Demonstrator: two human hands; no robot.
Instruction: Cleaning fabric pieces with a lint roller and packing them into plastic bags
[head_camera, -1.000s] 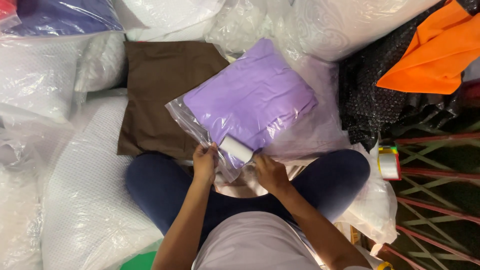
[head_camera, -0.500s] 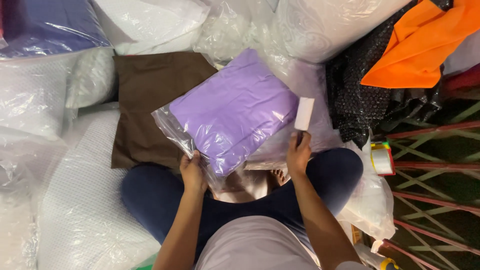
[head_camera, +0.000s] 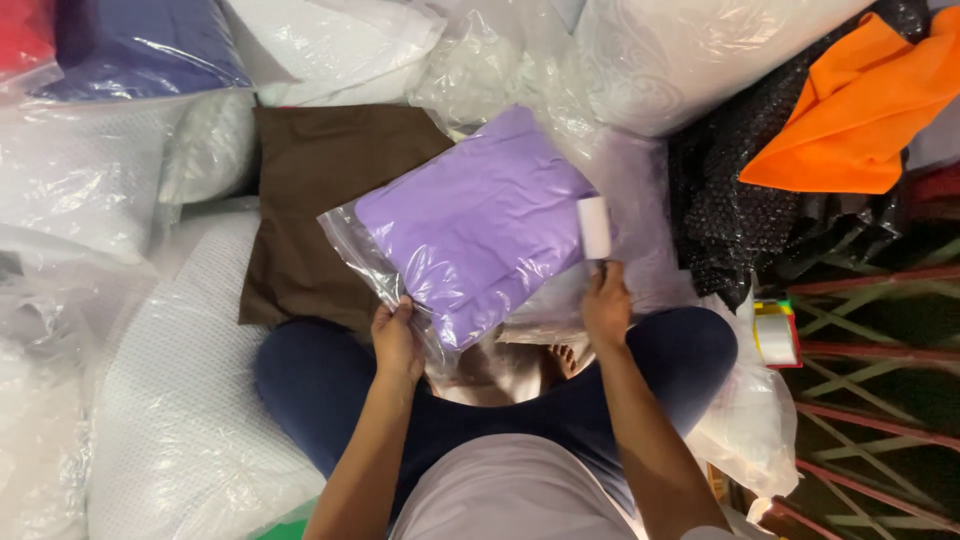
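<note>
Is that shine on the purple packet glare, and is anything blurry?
Head view: yes, light glares off the clear bag around the purple cloth, held by the left hand; the white strip above the right hand looks slightly soft; the corners darken.

Garment packing room, bagged pillows (head_camera: 700, 50), folded cloth (head_camera: 330, 200)

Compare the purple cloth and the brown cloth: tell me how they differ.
The purple cloth is sealed in a clear plastic bag; the brown cloth lies bare. The purple cloth is held, with the left hand gripping the bag's lower edge, while the brown cloth is in neither hand. The purple cloth sits turned at an angle and overlaps the brown cloth, which lies partly beneath it. Both are plain, single-coloured and folded flat.
</note>
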